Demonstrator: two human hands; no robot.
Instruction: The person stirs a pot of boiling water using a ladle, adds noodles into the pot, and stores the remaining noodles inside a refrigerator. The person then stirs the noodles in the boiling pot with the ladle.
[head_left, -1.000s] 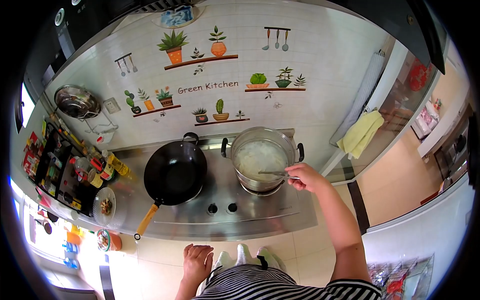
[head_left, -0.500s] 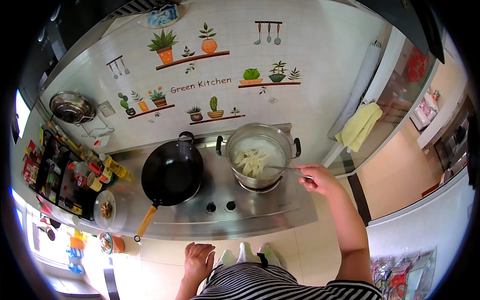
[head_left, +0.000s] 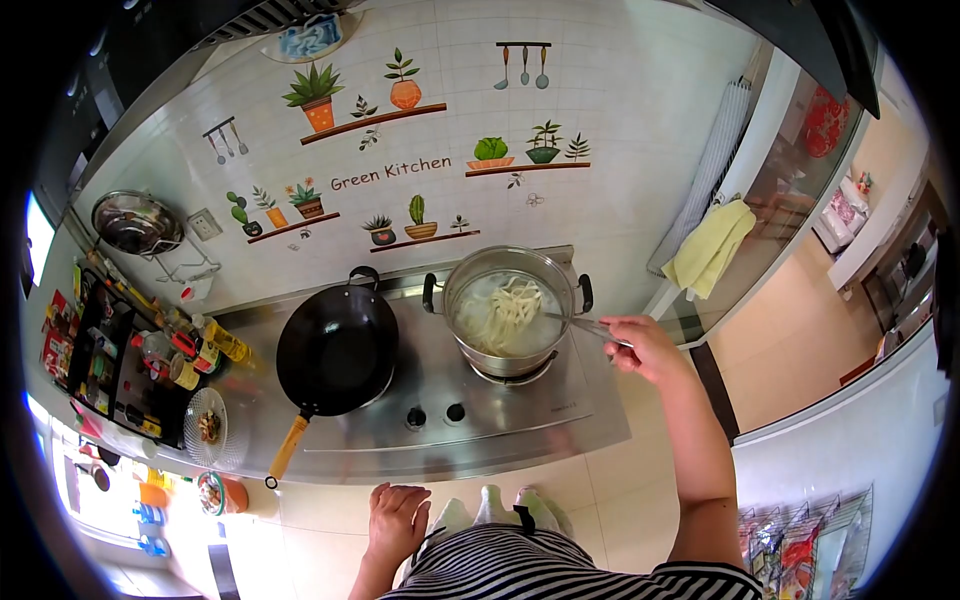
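Note:
A steel pot [head_left: 455,292] of cloudy water stands on the right burner of the stove [head_left: 450,400]. My right hand [head_left: 645,347] grips metal tongs [head_left: 588,325] whose tips reach over the pot's right rim and lift white noodles [head_left: 512,305] above the water. My left hand [head_left: 396,522] rests low against my striped shirt, fingers apart, holding nothing. A black wok [head_left: 335,345] with a wooden handle sits on the left burner.
A rack of sauce bottles and jars [head_left: 130,350] stands at the left, with a small dish of food [head_left: 208,425] beside it. A steel bowl [head_left: 135,222] hangs on the wall. A yellow cloth [head_left: 710,250] hangs at the right.
The tongs have lifted the noodles out of the water and higher in the pot. My right hand has drifted right. The left hand has not moved.

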